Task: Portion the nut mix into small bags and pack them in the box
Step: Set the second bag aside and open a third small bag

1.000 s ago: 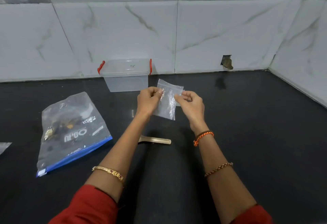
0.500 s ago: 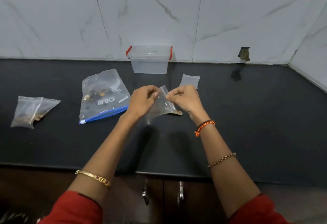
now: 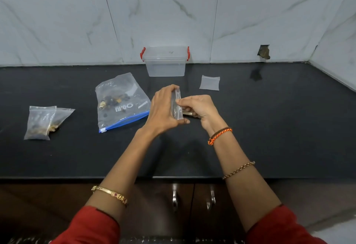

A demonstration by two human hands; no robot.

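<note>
In the head view, above the black counter (image 3: 269,128), the left hand (image 3: 163,108) is curled around a small clear bag (image 3: 177,105), gripping it upright between fingers and thumb, while the right hand (image 3: 198,108) pinches the bag's edge with its fingertips and has a brass-coloured scoop (image 3: 187,113) tucked under its palm. From the hands, the big nut mix bag (image 3: 121,101) lies at 9 o'clock, two filled small bags (image 3: 44,122) farther out the same way, the lidded clear box (image 3: 165,61) at 12 against the wall, and a spare empty bag (image 3: 210,82) at 1.
</note>
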